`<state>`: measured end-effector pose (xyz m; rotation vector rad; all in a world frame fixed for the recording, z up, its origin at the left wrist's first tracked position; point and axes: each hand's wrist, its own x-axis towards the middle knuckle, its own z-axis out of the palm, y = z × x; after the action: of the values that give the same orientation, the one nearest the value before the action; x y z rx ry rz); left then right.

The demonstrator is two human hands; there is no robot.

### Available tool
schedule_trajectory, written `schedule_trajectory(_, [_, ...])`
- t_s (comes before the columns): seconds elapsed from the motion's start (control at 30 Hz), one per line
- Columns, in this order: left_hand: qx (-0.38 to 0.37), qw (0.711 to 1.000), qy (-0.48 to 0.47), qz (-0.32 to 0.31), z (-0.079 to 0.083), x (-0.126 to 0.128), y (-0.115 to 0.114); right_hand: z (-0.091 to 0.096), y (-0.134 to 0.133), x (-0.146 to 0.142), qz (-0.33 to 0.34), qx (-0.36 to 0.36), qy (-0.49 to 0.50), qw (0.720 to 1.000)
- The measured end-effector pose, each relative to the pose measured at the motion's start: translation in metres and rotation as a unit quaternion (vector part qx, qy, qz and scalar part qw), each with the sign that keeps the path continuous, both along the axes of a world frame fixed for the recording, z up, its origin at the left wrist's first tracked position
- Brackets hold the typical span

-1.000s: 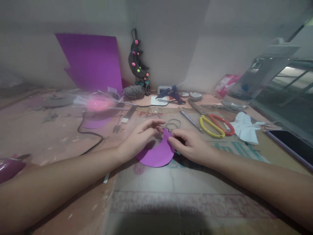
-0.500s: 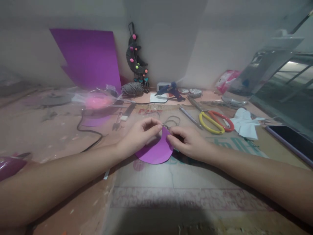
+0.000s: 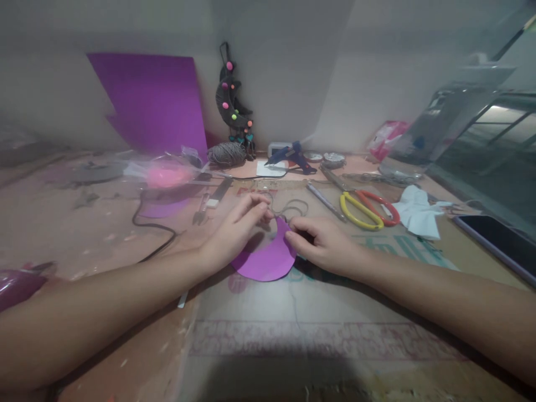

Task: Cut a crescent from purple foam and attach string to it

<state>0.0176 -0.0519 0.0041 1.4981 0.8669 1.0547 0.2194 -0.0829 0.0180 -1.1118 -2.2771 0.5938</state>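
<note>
A purple paper crescent [image 3: 268, 262] lies flat in the middle of the work surface, its narrow tip pointing away from me. My right hand [image 3: 316, 240] pinches the crescent's right edge near the tip between thumb and forefinger. Just left of the tip is my left hand [image 3: 247, 223], thumb and fingers bent together on what looks like a thin strand of grey yarn [image 3: 296, 206]; the strand's end at the fingers is hard to make out. Loops of this yarn lie behind the tip.
Behind stand a glue gun [image 3: 291, 156], a yarn ball [image 3: 227, 153], a decorated dark moon [image 3: 232, 103] and purple sheets [image 3: 154, 100]. Scissors [image 3: 362, 209], a pen [image 3: 326, 201], crumpled tissue [image 3: 419, 212] and a phone [image 3: 498, 240] lie right. A black cord [image 3: 157, 223] curves left.
My left hand has shifted slightly left and up from the crescent's tip, baring more of its inner curve. My right hand keeps its pinch in the same place.
</note>
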Motion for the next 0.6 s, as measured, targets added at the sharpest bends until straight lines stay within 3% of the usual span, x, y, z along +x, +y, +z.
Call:
schedule_trajectory(0.13, [0.005, 0.999, 0.024, 0.027, 0.001, -0.001, 0.0, 0.0, 0.0, 0.0, -0.002, 0.003, 0.006, 1.0])
schedule_trajectory(0.6, [0.051, 0.992, 0.114, 0.016, 0.015, 0.003, -0.009, -0.001, 0.002, 0.002, -0.003, -0.012, 0.032, 0.999])
